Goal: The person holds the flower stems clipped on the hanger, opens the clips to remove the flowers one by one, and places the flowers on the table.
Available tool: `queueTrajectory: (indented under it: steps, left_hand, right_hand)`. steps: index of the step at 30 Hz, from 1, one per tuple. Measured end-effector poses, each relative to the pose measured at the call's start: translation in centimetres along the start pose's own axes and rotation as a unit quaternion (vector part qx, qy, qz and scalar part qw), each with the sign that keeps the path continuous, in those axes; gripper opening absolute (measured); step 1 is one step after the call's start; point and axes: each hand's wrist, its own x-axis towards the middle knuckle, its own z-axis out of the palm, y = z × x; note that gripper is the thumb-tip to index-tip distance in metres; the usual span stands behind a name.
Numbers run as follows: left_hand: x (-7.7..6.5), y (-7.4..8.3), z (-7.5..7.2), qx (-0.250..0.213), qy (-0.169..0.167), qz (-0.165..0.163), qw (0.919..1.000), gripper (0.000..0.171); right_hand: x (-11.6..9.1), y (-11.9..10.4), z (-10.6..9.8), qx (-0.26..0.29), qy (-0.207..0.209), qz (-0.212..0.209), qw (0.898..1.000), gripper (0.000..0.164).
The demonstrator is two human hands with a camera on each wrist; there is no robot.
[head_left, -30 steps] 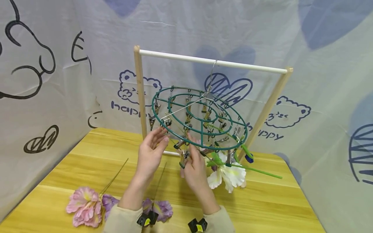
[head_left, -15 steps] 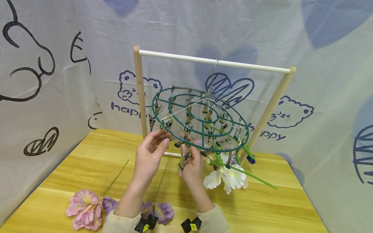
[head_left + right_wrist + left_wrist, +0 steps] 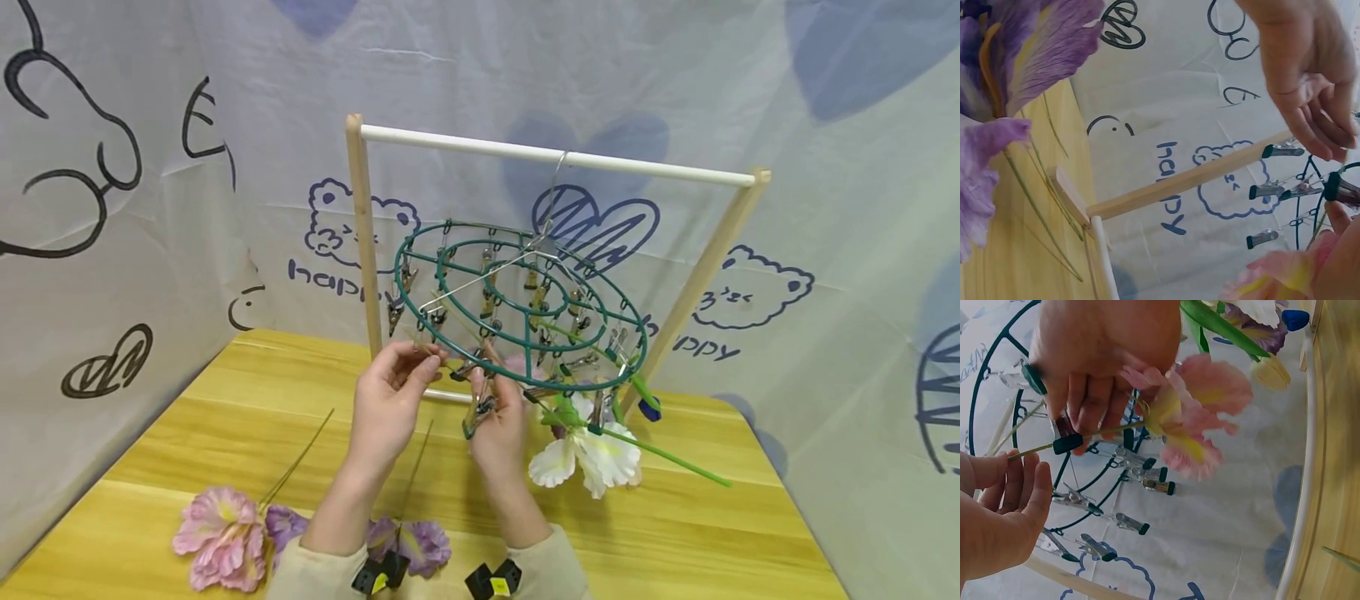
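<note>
A round green clip hanger (image 3: 577,387) hangs by a wire hook from the white rod. My left hand (image 3: 390,396) pinches the thin stem of a pink artificial flower (image 3: 1200,406) between thumb and fingertips, near the stem's end. At the hanger's near edge, my right hand (image 3: 501,433) grips a metal clip (image 3: 477,415). In the left wrist view this clip's dark green tip (image 3: 1067,444) lies across the stem, between the left fingertips and the bloom. The right palm partly covers the clip there. From the right wrist, the left hand (image 3: 1310,81) appears above the clips.
A white flower (image 3: 588,454) and green stems hang at the hanger's right side, beside a blue bud (image 3: 649,408). On the wooden table (image 3: 675,517) lie a pink flower (image 3: 221,537) and purple flowers (image 3: 423,546). Wooden posts (image 3: 362,217) hold the white rod (image 3: 480,147).
My left hand has dropped slightly, its thumb and fingers drawn closer together. The right hand and the gripped clip have shifted a little, staying at the hanger's near edge.
</note>
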Motion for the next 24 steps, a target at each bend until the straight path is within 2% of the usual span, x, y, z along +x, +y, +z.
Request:
queueTrajectory:
  steps: [5,7,10,13,17,24]
  left_hand:
    - [0.3,-0.2,-0.3,-0.014,0.006,0.003,0.9999,0.010]
    - [0.4,-0.3,-0.5,-0.018,0.005,0.000,0.9998,0.010]
    - [0.5,-0.3,-0.7,-0.018,0.003,-0.007,0.9998,0.010]
    - [0.5,-0.2,-0.7,-0.017,0.005,-0.012,0.9998,0.012]
    - [0.5,-0.3,-0.8,-0.019,0.006,-0.013,0.9997,0.013]
    - [0.6,-0.5,-0.9,-0.018,0.009,-0.019,0.9996,0.014]
  right_hand:
    - [0.0,-1.0,-0.8,0.075,-0.039,0.072,0.994,0.039]
    - [0.1,-1.3,-1.2,0.070,-0.048,0.085,0.993,0.040]
    - [0.2,-1.7,-1.6,0.026,-0.052,0.074,0.996,0.037]
    - [0.6,-1.9,-1.9,-0.011,-0.053,0.037,0.998,0.032]
    - [0.8,-2.2,-2.3,0.003,-0.068,0.028,0.997,0.028]
    - [1.1,-2.5,-2.7,-0.015,-0.087,0.042,0.995,0.026]
